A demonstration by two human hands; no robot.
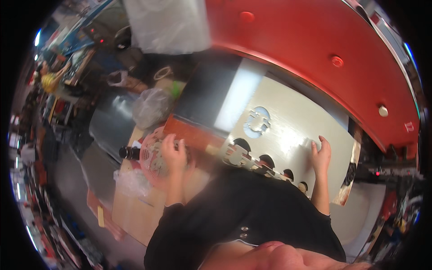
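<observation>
Metal sheet [297, 119] along the red machine [288, 36]'s lower edge; I judge positioning in hand.
Left hand [174, 155] open above the pink basket [145, 157], right hand [321, 155] open at the sheet; shifting calls for an edge grip.

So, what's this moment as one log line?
Left hand: open, at pink basket, contact unclear | right hand: open, at metal sheet, contact unclear | metal sheet: near edge notched | red panel: beyond sheet
</observation>
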